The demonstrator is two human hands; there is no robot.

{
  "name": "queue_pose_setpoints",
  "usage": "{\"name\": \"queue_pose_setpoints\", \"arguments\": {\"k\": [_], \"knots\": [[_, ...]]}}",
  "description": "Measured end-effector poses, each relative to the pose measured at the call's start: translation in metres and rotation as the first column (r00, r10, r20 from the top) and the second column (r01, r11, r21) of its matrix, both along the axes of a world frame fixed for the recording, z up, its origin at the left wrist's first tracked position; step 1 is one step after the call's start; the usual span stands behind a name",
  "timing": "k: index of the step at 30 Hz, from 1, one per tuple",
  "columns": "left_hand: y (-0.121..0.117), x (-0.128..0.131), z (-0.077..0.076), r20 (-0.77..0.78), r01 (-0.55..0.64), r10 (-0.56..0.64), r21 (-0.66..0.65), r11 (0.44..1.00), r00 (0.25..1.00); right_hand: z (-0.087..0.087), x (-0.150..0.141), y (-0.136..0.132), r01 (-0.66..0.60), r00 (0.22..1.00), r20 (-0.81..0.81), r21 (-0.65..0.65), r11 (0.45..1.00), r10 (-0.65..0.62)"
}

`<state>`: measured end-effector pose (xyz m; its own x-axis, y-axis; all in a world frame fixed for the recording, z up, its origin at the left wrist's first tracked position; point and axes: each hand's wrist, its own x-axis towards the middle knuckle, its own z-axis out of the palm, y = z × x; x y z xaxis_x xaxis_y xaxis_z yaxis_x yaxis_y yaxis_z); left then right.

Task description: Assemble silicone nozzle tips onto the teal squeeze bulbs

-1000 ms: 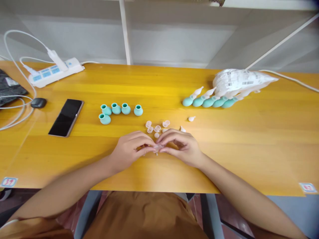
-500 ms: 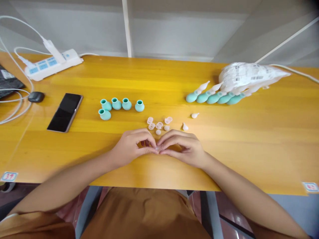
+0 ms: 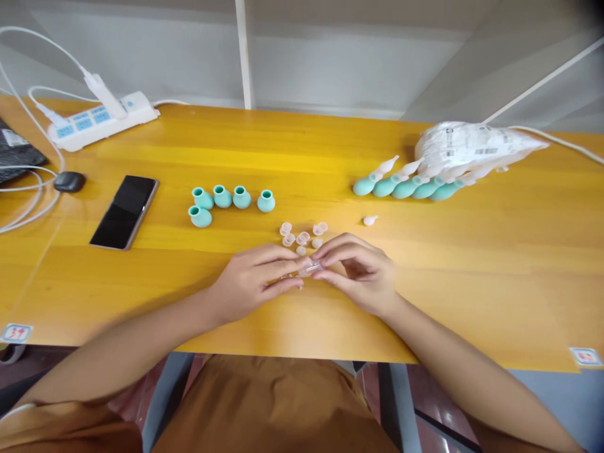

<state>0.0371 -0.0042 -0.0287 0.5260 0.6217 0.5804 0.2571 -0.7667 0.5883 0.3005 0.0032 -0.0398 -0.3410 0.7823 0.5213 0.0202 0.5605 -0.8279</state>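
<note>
My right hand (image 3: pixel 359 270) pinches a small clear plastic piece (image 3: pixel 311 268) between its thumb and fingertips. The fingers of my left hand (image 3: pixel 257 277) meet the other end of this piece, its thumb just below; the exact contact is partly hidden. Under the left fingers lie tiny pale bits (image 3: pixel 289 277), too small to name. Just beyond my hands are several translucent pinkish cup-like parts (image 3: pixel 302 238) and a small round pale part (image 3: pixel 301 250). One white pointed tip (image 3: pixel 370 220) lies beyond my right hand.
Several empty-necked teal bulbs (image 3: pixel 223 197) stand left of centre. Several teal bulbs with pale nozzles (image 3: pixel 364 185) lie in a row against a white plastic bag (image 3: pixel 472 148). A phone (image 3: pixel 125 212), a black mouse-like object (image 3: pixel 69 182) and a power strip (image 3: pixel 104 123) occupy the left.
My hands have shifted slightly up and right with the clear piece, which now shows more between them. The left thumb and fingers have parted somewhat. The right hand now covers one white tip.
</note>
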Motion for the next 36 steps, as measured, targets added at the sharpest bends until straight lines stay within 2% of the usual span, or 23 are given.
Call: {"name": "queue_pose_setpoints", "arguments": {"k": [8, 12, 18, 22, 28, 36], "knots": [[-0.006, 0.001, -0.008, -0.012, -0.012, 0.012, -0.044, 0.999, 1.0, -0.004, -0.002, -0.002, -0.039, 0.999, -0.015, -0.004, 0.999, 0.039], [-0.009, 0.004, -0.005, -0.005, -0.008, 0.008, -0.054, 0.998, 1.0, -0.003, -0.004, -0.004, -0.07, 0.997, -0.015, -0.021, 0.997, 0.07], [-0.01, 0.007, 0.003, 0.042, -0.033, 0.034, -0.017, 0.999, 0.999, 0.001, -0.004, -0.002, -0.089, 0.993, 0.072, -0.064, 0.994, 0.094], [-0.011, 0.007, 0.005, 0.059, -0.057, 0.062, -0.085, 0.995, 0.996, -0.001, -0.003, -0.002, -0.126, 0.989, 0.06, -0.1, 0.987, 0.133], [-0.009, 0.003, 0.0, -0.01, -0.001, 0.001, 0.032, 0.999, 1.0, -0.004, -0.003, -0.005, -0.178, 0.982, 0.036, -0.152, 0.972, 0.185], [-0.01, 0.0, -0.001, -0.062, 0.023, -0.015, 0.126, 0.992, 0.998, -0.003, -0.003, -0.004, -0.236, 0.965, 0.089, -0.112, 0.965, 0.246]]}}
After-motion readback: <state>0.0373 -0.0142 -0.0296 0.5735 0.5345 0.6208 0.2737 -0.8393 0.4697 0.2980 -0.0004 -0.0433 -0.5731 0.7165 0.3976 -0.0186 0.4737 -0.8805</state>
